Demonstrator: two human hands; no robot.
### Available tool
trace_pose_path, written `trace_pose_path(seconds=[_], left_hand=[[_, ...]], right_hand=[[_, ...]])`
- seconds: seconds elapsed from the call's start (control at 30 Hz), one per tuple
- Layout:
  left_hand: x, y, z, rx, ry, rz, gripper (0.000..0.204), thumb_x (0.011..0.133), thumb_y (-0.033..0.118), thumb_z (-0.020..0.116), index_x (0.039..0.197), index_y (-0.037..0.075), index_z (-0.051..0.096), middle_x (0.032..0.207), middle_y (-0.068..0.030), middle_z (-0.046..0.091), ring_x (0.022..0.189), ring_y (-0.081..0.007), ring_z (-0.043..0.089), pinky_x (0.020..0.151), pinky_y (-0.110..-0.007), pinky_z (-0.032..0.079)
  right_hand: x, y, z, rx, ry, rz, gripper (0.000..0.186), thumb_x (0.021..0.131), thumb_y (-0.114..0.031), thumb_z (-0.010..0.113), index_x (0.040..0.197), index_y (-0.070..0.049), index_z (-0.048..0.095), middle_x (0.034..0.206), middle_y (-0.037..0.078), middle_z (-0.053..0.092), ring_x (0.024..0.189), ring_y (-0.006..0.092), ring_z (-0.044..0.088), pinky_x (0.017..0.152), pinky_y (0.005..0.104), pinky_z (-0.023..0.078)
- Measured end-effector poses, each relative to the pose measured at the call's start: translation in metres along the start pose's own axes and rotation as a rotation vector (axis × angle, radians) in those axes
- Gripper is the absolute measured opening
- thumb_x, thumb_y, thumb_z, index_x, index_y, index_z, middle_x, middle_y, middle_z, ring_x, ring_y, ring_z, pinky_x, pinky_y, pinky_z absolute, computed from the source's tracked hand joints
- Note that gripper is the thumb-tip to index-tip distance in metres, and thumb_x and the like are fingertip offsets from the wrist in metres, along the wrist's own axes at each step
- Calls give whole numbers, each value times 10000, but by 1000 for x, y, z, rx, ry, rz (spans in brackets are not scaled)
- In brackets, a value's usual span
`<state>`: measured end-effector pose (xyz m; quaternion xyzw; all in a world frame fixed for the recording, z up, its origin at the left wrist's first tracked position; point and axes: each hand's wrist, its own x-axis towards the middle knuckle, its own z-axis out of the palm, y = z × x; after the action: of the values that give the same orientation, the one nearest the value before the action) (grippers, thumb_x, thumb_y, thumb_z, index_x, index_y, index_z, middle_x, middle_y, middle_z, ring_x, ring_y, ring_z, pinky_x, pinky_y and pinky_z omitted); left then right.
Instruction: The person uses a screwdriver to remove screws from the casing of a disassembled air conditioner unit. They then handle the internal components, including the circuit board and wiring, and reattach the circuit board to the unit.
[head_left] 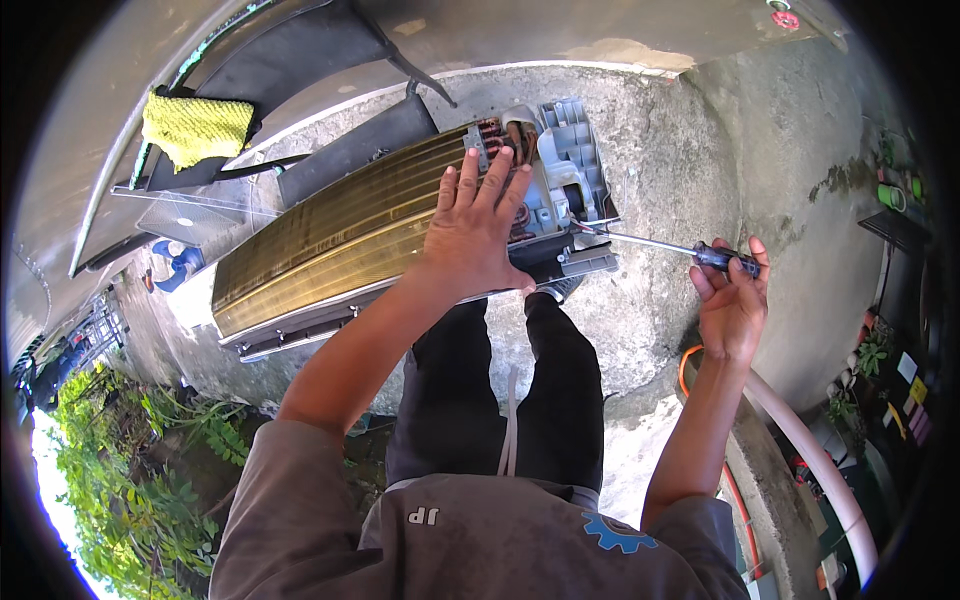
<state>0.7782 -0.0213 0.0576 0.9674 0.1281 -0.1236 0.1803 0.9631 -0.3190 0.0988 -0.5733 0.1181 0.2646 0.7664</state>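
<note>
An air conditioner's indoor unit [330,265] lies across the ground in front of me, its long brownish finned coil uncovered. My left hand [475,225] rests on the right part of the coil, fingers spread. Copper pipe bends [520,140] show just beyond its fingertips. In my right hand [732,300] is a long-shafted screwdriver [650,243] with a dark handle, gripped between thumb and fingers. The shaft points left, its tip at the grey plastic end housing [575,165]; whether it sits on a screw is too small to tell.
A black chair [355,145] stands behind the unit, with a yellow cloth [198,130] draped at its left. A pale pipe [815,450] and an orange hose [735,490] run along the right. Green plants [130,480] grow at lower left. Another person's blue footwear [180,265] shows at far left.
</note>
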Motion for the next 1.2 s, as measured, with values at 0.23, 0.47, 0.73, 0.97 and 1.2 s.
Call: trace_pose_path(seconds=[0.23, 0.47, 0.73, 0.97, 1.2], left_hand=[[13, -26, 25, -166, 137, 181, 1153, 648, 559, 937, 1540, 17, 446, 1546, -208, 477, 1517, -430, 392, 1268, -585, 298], [10, -26, 19, -232, 107, 183, 1032, 634, 487, 963, 1481, 87, 531, 1454, -213, 502, 1431, -420, 452, 1274, -590, 288], [-6, -20, 1, -68, 45, 266, 822, 637, 416, 969, 1369, 277, 624, 1486, -250, 446, 1425, -492, 407, 1248, -614, 311], [-14, -14, 5, -85, 33, 273, 609, 655, 326, 941, 1208, 206, 713, 1490, -270, 440, 1446, -492, 397, 1233, -612, 326], [-8, -17, 6, -105, 52, 278, 575, 663, 309, 930, 1184, 180, 725, 1473, -271, 448, 1439, -485, 407, 1228, -600, 335]], right_hand=[[-2, -3, 28, -161, -107, -166, 506, 1039, -20, 623, 1473, -150, 396, 1274, 223, 661, 1047, 336, 749, 863, 454, 678], [-10, 0, 65, -393, -249, -337, 544, 1020, 54, 630, 1470, -118, 377, 1284, 214, 653, 1088, 280, 721, 915, 426, 661], [-4, 1, 73, -374, -279, -317, 535, 1016, 71, 619, 1461, -103, 377, 1278, 204, 657, 1091, 271, 720, 930, 418, 653], [-7, -5, 76, -364, -301, -304, 528, 1009, 84, 624, 1443, -105, 390, 1275, 191, 661, 1090, 262, 722, 926, 401, 644], [-15, 6, 79, -435, -372, -326, 534, 986, 135, 623, 1413, -102, 408, 1271, 171, 660, 1107, 215, 706, 945, 332, 594]])
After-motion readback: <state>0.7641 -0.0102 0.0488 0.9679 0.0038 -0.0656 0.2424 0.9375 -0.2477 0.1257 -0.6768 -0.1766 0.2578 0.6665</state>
